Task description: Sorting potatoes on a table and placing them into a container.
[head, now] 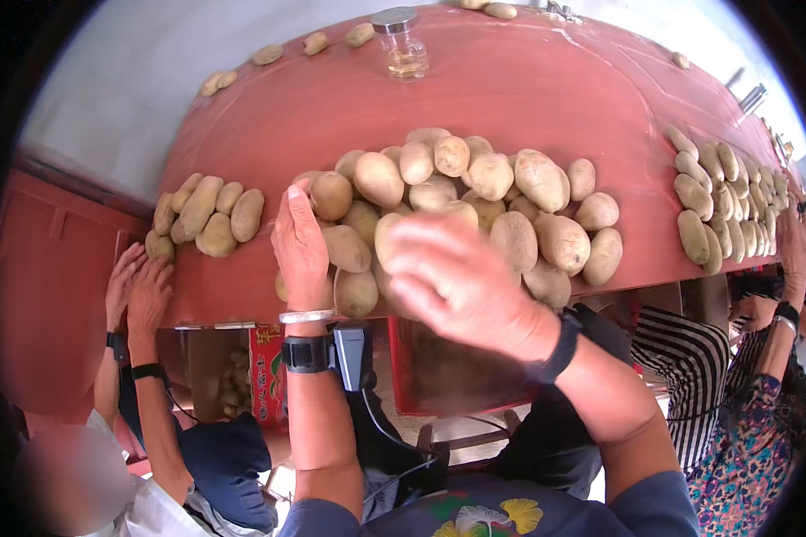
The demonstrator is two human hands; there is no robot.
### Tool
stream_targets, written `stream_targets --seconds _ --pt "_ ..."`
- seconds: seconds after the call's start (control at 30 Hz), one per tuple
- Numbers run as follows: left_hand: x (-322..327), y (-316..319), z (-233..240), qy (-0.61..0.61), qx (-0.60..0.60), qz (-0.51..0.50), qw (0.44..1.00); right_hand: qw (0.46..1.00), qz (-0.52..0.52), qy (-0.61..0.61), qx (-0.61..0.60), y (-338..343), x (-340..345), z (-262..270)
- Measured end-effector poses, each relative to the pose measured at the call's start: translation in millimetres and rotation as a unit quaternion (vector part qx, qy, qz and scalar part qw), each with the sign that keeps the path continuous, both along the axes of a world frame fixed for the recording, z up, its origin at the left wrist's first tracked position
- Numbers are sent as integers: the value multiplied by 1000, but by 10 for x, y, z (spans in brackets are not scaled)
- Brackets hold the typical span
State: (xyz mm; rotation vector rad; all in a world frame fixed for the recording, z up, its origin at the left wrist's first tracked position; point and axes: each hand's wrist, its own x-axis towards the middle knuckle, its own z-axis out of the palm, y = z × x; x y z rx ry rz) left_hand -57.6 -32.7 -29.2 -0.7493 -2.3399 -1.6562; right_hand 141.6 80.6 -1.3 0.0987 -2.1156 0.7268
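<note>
A heaped pile of potatoes (433, 192) lies at the near edge of the red table (295, 121) in front of me. My left hand (301, 245) stands on edge at the pile's left side, palm turned toward the potatoes and thumb up, grasping nothing. Over the front middle of the heap is my right hand (467, 285), blurred, with its fingers bent. A pale potato (385, 243) shows beside those fingertips; whether they touch or hold it is unclear. Part of the heap is hidden behind my right hand.
At left, a co-worker's hands (149, 295) are by a smaller potato group (205, 211). Potatoes in rows (732, 201) lie at right near another person's arm (794, 248). A lidded glass jar (404, 57) stands at the back. Below the edge sits a red-framed container (395, 376).
</note>
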Motion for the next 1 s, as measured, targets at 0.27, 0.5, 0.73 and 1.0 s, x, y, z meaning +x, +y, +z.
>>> stream_targets --seconds 0.27,0.5,0.73,1.0 --pt "107 29 77 -30 -28 -77 996 968 -106 -229 18 305 136 137" --pt "290 158 -90 155 -233 -11 960 937 -92 -336 -2 306 237 15" --pt "313 90 2 100 -226 -28 969 928 -85 -363 19 263 108 25" --pt "269 110 28 64 -201 -44 977 933 -120 -340 11 228 -26 50"
